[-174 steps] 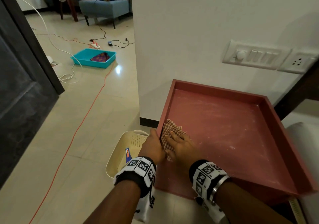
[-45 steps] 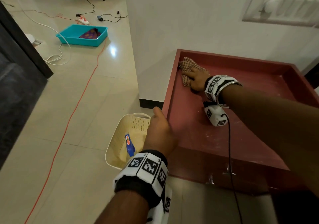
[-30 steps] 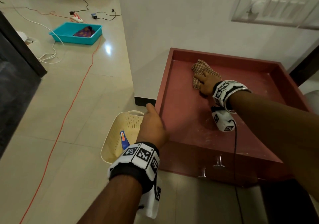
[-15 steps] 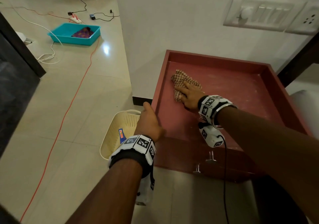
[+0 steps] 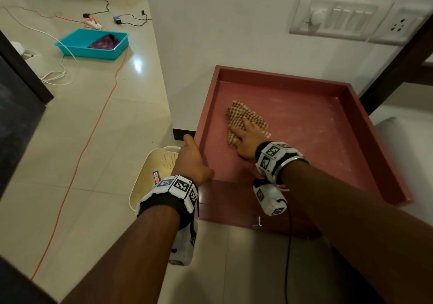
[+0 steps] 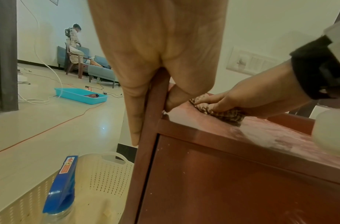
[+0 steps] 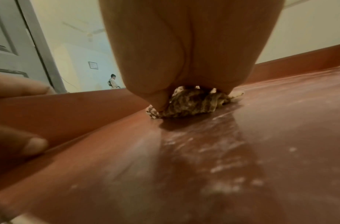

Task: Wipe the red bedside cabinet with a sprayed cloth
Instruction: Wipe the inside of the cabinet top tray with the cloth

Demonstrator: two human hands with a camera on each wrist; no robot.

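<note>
The red bedside cabinet [image 5: 311,144] has a raised rim round a dusty, streaked top [image 7: 232,159]. A checked brown-and-cream cloth [image 5: 243,116] lies left of the middle of that top. My right hand [image 5: 247,136] presses flat on the cloth, fingers stretched over it. In the right wrist view the cloth [image 7: 192,103] bunches under my palm. My left hand [image 5: 192,160] grips the cabinet's left rim near the front corner. The left wrist view shows my left hand [image 6: 157,84] with its fingers outside the rim and the thumb inside. A spray bottle with a blue head [image 6: 59,188] stands in the basket below.
A cream perforated basket [image 5: 150,170] sits on the floor against the cabinet's left side. A white wall with a switch plate [image 5: 335,17] rises right behind the cabinet. An orange cable [image 5: 93,135] crosses the tiled floor, and a teal tray [image 5: 77,48] lies farther off.
My right hand drew the cloth from the back left corner, a little rightward along the back, then forward to left of the middle. The left hand kept hold of the left rim.
</note>
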